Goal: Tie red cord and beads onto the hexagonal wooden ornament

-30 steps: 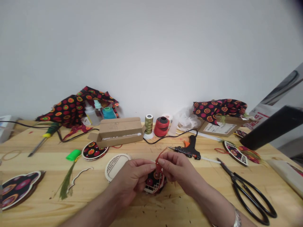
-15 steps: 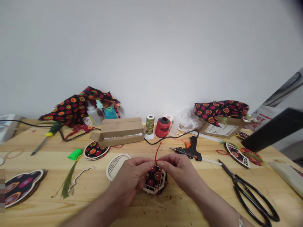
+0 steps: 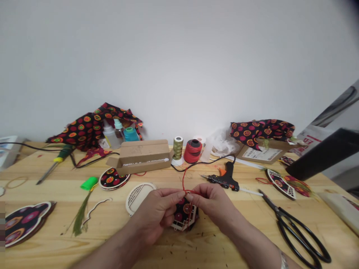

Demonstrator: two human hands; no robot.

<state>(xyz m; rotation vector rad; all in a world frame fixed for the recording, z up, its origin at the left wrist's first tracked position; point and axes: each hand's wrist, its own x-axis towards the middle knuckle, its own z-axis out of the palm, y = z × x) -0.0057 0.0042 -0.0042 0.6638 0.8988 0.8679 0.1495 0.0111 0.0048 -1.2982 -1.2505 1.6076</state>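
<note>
My left hand [image 3: 157, 211] and my right hand [image 3: 214, 205] meet at the middle of the wooden table [image 3: 56, 243]. Both pinch a thin red cord [image 3: 184, 180] that loops up from between the fingertips. Under the fingers lies a small wooden lattice ornament [image 3: 183, 215] faced with black, red-dotted fabric, partly hidden by the hands. The cord runs down to this ornament. A pale round lattice frame [image 3: 137, 192] lies just left of my left hand.
Black scissors [image 3: 297, 229] lie at the right, a black glue gun [image 3: 224, 180] behind my right hand. Thread spools [image 3: 192, 150], an open cardboard box [image 3: 140, 156], bottles and patterned cloth [image 3: 86, 130] line the wall. Fabric-covered ornaments [image 3: 24, 221], a green tassel and a screwdriver lie left.
The red cord's free end has bent over to the left into a loop above my fingertips. Both hands stay pinched together over the ornament, barely shifted.
</note>
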